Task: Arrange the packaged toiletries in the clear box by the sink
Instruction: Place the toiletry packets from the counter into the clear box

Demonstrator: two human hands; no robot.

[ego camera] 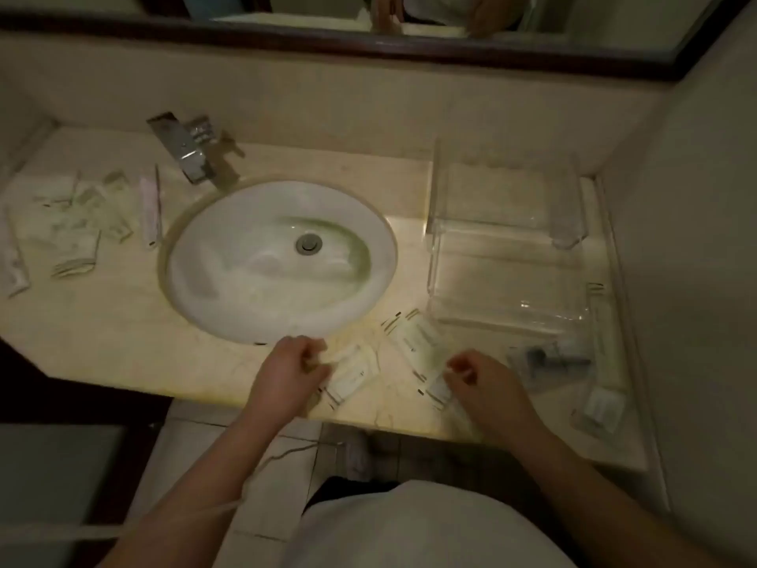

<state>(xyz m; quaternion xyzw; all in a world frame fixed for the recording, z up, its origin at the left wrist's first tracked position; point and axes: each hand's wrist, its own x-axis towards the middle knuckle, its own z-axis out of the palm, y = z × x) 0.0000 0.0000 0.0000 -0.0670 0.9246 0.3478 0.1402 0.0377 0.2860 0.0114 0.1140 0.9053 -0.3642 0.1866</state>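
A clear plastic box [508, 256] stands on the counter right of the sink [278, 260], and I see nothing inside it. Near the counter's front edge my left hand [286, 368] pinches the end of a pale packet [352, 373] lying on the counter. My right hand [475, 377] is closed on the corner of a small white packet [439, 390]. A longer pale packet [415, 342] lies between my hands, just in front of the box. More packets [78, 223] are scattered left of the sink. A clear-wrapped dark item [549, 358] and a long pale packet [606, 342] lie right of my right hand.
A chrome tap [186, 147] stands behind the sink at the left. A dark-framed mirror [368, 38] runs along the back wall. A side wall [696, 280] closes the counter on the right. The counter's front edge [205, 393] is just below my hands.
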